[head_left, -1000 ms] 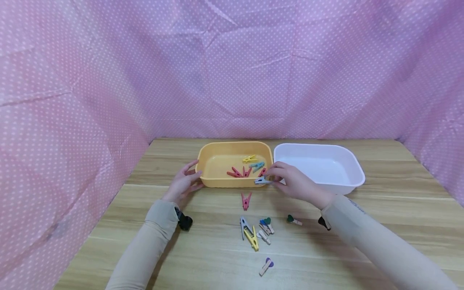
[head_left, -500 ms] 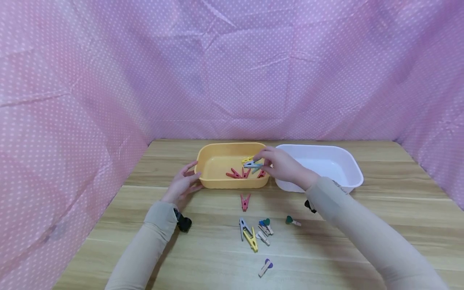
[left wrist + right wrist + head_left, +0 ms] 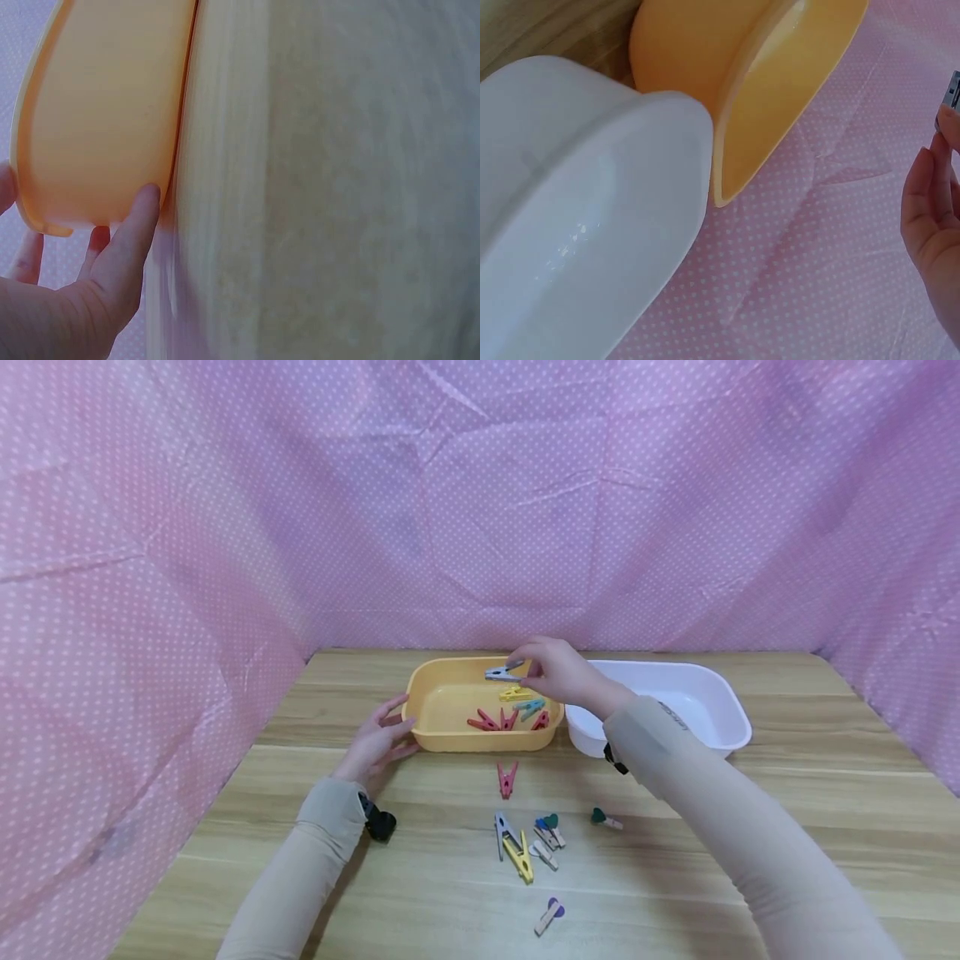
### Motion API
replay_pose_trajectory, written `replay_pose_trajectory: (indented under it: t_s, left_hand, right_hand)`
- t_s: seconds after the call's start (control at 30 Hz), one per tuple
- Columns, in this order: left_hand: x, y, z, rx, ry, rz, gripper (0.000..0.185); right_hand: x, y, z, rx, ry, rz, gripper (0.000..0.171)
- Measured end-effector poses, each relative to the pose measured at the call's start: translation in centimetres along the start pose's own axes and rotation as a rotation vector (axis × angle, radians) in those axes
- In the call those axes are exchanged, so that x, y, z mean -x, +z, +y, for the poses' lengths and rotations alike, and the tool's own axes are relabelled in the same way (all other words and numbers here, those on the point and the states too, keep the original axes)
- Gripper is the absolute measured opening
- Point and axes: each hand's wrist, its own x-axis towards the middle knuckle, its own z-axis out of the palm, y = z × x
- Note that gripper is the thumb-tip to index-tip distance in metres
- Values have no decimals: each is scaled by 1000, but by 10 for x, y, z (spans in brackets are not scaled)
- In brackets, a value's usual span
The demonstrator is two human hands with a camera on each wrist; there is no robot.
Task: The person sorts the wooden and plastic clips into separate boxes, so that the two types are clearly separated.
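In the head view my right hand (image 3: 557, 670) pinches a grey clothespin (image 3: 499, 674) above the far right part of the yellow bin (image 3: 480, 742). At the edge of the right wrist view, only a corner of that clothespin (image 3: 952, 91) shows between thumb and fingers. My left hand (image 3: 373, 742) rests against the bin's left end. The left wrist view has its thumb along the bin's front wall and the other fingers spread at the end and rim. Inside the bin lie several red clothespins (image 3: 508, 719), a yellow one (image 3: 515, 693) and a teal one (image 3: 530, 707).
A white bin (image 3: 660, 675) stands right of the yellow one. On the wooden table (image 3: 300, 718) in front lie a red clothespin (image 3: 507, 780), a grey one (image 3: 506, 835), a yellow one (image 3: 521, 862) and several small wooden pegs (image 3: 547, 853). A pink dotted cloth (image 3: 480, 527) hangs behind.
My right hand has carried the grey clothespin from the bin's near right rim up and left to over its far side. The left hand has stayed at the bin's left end.
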Motion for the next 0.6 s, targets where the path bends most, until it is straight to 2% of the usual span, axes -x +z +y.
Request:
replay_pose_trajectory:
  t_s: [0.33,0.6]
  left_hand:
    - [-1,-1,-2,9,13,-5,59]
    - [-2,0,-1,8,0,-1,60]
  right_hand:
    - [-27,7,3,-116,169,-43,33]
    - [-47,15,2,-139,199,-56,34]
